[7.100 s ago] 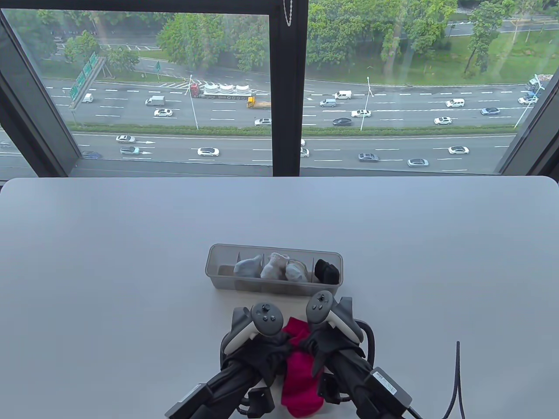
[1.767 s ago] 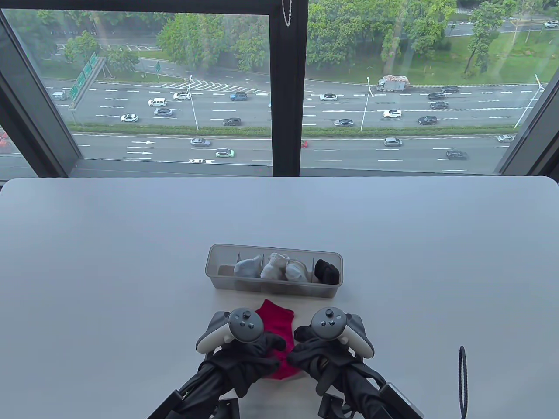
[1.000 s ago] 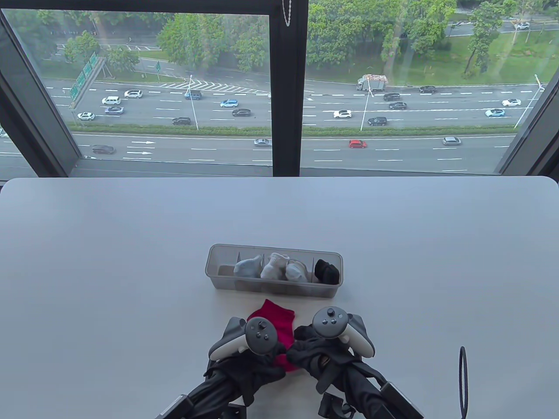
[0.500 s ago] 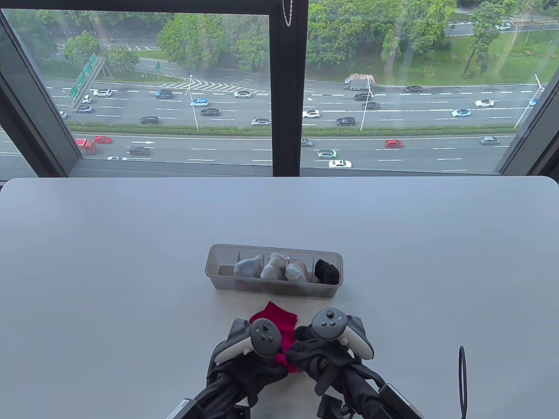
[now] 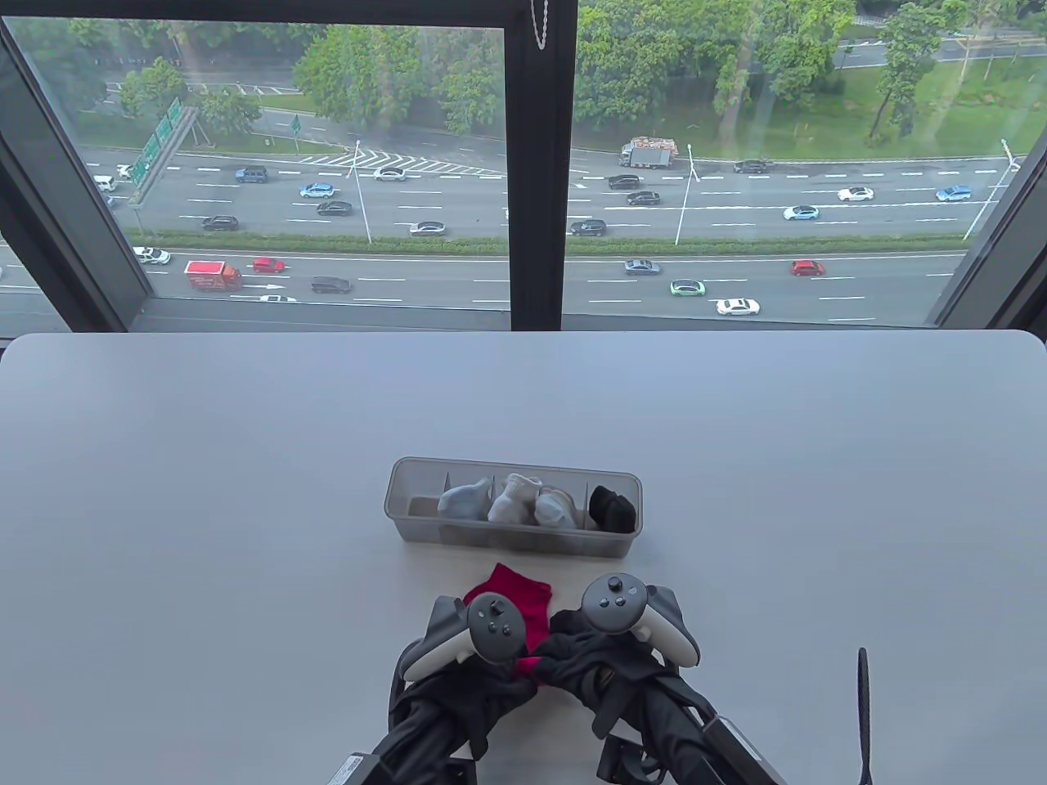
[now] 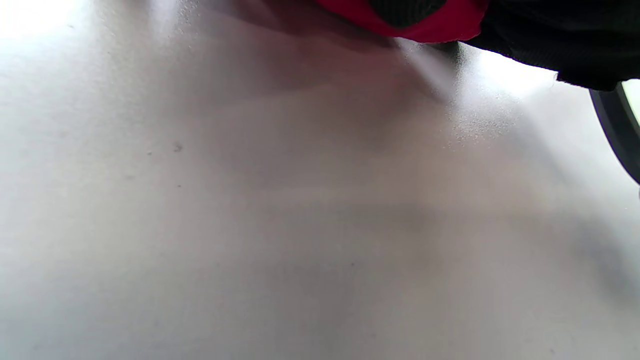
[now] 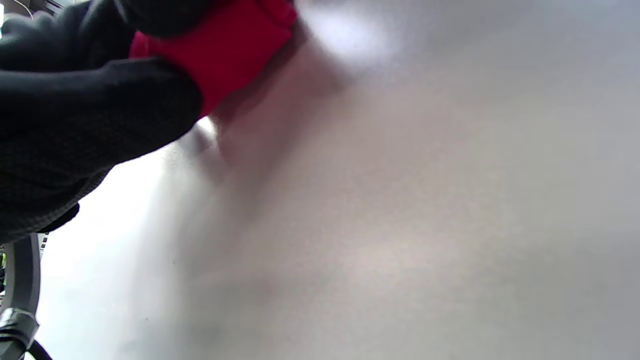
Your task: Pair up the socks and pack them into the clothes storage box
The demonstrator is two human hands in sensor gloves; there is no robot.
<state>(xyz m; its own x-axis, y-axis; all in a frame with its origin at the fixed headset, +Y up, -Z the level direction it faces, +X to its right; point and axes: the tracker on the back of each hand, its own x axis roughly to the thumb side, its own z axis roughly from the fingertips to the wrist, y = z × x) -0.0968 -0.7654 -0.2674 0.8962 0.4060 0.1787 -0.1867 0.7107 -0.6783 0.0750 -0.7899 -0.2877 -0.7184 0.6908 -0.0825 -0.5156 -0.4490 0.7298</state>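
Note:
A folded red sock [image 5: 523,603] lies on the white table just in front of the clear storage box [image 5: 394,513]. Its near end is bunched between both hands. My left hand [image 5: 514,680] grips that end from the left, and the left wrist view shows a dark fingertip [image 6: 407,6] on the red sock [image 6: 440,25]. My right hand [image 5: 564,654] grips it from the right, gloved fingers [image 7: 100,95] curled on the red sock [image 7: 230,45]. The box's compartments hold a grey sock bundle [image 5: 464,499], white bundles [image 5: 523,500] and a black bundle [image 5: 613,509].
The box's leftmost compartment [image 5: 419,505] shows no sock. A black cable [image 5: 860,711] rises at the table's near right edge. The window frame runs along the table's far edge.
The sock's near end has been gathered up between the hands, so less red shows below the trackers. My left hand has shifted slightly right, toward the right hand. The box is unchanged.

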